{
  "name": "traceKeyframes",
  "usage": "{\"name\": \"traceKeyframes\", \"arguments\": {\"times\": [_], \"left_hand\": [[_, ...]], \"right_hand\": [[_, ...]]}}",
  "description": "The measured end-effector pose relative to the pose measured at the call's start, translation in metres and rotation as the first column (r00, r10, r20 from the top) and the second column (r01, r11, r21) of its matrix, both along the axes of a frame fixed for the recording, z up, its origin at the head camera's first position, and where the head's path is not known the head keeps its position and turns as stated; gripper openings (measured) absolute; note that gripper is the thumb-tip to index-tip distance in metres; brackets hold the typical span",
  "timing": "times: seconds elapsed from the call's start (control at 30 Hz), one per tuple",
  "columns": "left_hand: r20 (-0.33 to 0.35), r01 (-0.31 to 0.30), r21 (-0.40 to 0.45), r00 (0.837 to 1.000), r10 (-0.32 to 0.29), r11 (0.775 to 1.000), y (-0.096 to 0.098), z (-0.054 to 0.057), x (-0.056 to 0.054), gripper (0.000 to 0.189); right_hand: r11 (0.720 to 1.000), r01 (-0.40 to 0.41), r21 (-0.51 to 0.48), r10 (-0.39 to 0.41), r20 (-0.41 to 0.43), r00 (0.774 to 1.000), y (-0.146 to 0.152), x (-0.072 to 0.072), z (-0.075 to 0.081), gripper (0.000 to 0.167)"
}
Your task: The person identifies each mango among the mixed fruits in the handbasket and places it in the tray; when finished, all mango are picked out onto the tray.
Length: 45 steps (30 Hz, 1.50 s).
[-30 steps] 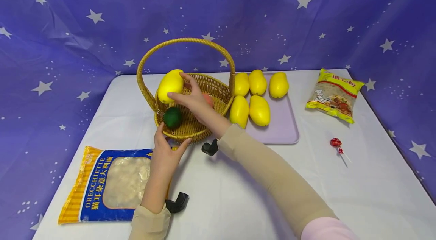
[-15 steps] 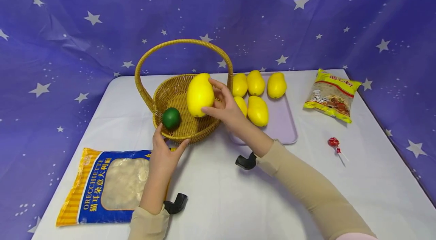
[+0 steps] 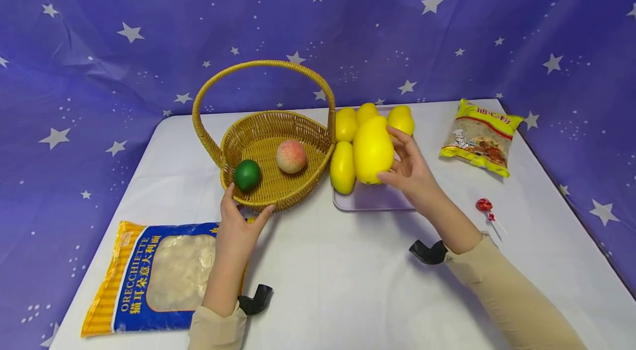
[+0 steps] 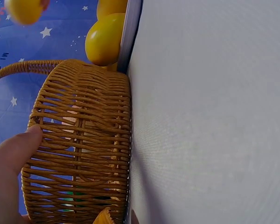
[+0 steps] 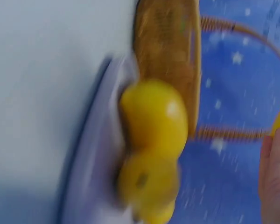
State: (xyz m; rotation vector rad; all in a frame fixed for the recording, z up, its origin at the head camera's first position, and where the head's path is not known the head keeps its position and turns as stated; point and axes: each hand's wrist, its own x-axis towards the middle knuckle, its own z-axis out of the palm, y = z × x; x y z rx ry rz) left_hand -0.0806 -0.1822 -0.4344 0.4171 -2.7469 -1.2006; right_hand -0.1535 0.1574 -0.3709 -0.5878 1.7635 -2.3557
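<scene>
My right hand (image 3: 414,173) holds a yellow mango (image 3: 374,150) between thumb and fingers, above the lilac tray (image 3: 370,203). Several more mangoes lie on that tray, one of them (image 3: 343,168) at its left edge; the held mango hides part of the group. To the left stands a wicker basket (image 3: 270,184) with a tall arched handle. Inside it are a peach (image 3: 291,157) and a dark green round fruit (image 3: 247,175). My left hand (image 3: 238,231) touches the basket's front rim, thumb and fingers spread apart; the thumb (image 4: 28,142) rests at the rim in the left wrist view.
A blue and yellow orecchiette bag (image 3: 164,278) lies at the front left, partly under the left forearm. At the back right is a yellow pasta bag (image 3: 482,137), with a red lollipop (image 3: 485,206) in front of it. A starry purple cloth rises behind the table.
My right hand has carried the mango from above the basket rightward to above the tray. This uncovers the peach in the basket. My left hand has stayed at the basket rim.
</scene>
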Motion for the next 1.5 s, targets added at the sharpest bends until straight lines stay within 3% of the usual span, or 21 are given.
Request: {"name": "traceKeyframes", "arguments": {"times": [0.17,0.33,0.6,0.77,1.07,1.5], "left_hand": [[-0.005,-0.004,-0.002,1.0,0.004,1.0,0.0,0.001,0.0,0.106],[-0.009,-0.011,-0.005,1.0,0.011,1.0,-0.002,0.002,0.0,0.106],[-0.024,-0.01,-0.001,1.0,0.01,1.0,-0.002,0.001,-0.001,0.106],[-0.031,-0.006,-0.004,0.999,0.006,1.0,-0.002,0.002,-0.001,0.106],[-0.018,-0.001,0.001,1.0,0.001,1.0,0.001,0.003,-0.001,0.106],[0.006,-0.01,0.003,1.0,0.01,1.0,0.001,0.001,0.0,0.106]], "right_hand": [[0.998,0.063,0.026,-0.063,0.01,0.998,0.049,-0.002,-0.014,0.078],[0.993,0.085,0.08,-0.091,0.075,0.993,0.082,-0.009,-0.031,0.075],[0.948,0.003,0.319,-0.081,0.231,0.97,0.099,-0.026,-0.055,0.073],[0.92,-0.042,0.389,-0.073,0.276,0.958,0.097,-0.035,-0.059,0.073],[0.946,-0.103,0.307,-0.013,0.356,0.934,0.097,-0.045,-0.066,0.075],[0.967,-0.136,0.216,0.046,0.378,0.925,0.102,-0.045,-0.073,0.072]]}}
